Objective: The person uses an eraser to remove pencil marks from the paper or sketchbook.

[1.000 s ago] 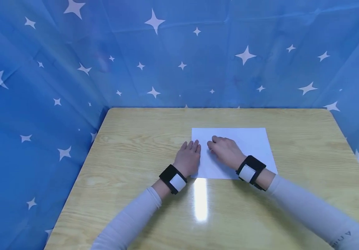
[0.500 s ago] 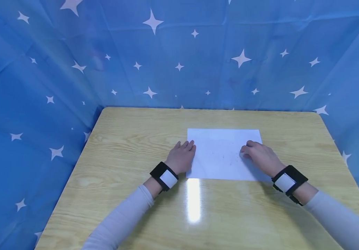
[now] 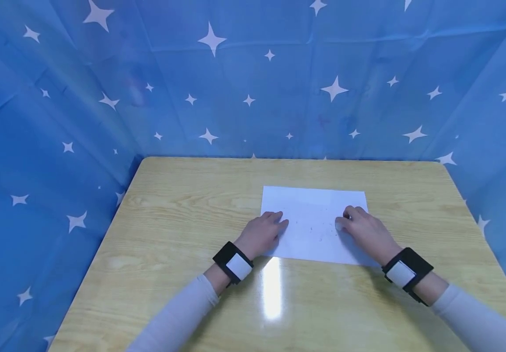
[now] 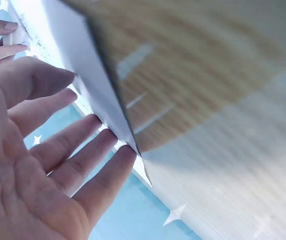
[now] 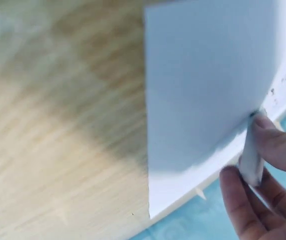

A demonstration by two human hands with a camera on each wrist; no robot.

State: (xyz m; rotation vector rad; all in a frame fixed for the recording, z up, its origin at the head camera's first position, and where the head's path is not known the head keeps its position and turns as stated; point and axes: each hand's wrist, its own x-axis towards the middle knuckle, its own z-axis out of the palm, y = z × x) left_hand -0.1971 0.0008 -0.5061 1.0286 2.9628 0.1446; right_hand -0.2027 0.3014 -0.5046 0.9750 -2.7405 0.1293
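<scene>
A sheet of white paper [image 3: 306, 205] lies on the wooden table, dotted with small dark crumbs around its middle. At the sheet's left edge rests my left hand [image 3: 263, 233]; the left wrist view shows its fingers [image 4: 87, 145] extended, fingertips right at the paper's edge. Over the right part of the sheet, my right hand [image 3: 365, 232] pinches a white eraser [image 5: 253, 157] between thumb and fingers. One end of the eraser is smudged dark and meets the paper. In the head view the hand mostly hides the eraser.
The wooden table [image 3: 182, 220] extends on all sides of the sheet, with a bright light reflection in front of it. A blue curtain [image 3: 235, 68] with white stars hangs behind the table and along its sides.
My right hand has moved from the sheet's left-middle to its right side, leaving dark crumbs in view. My left hand has shifted slightly further onto the sheet's left edge.
</scene>
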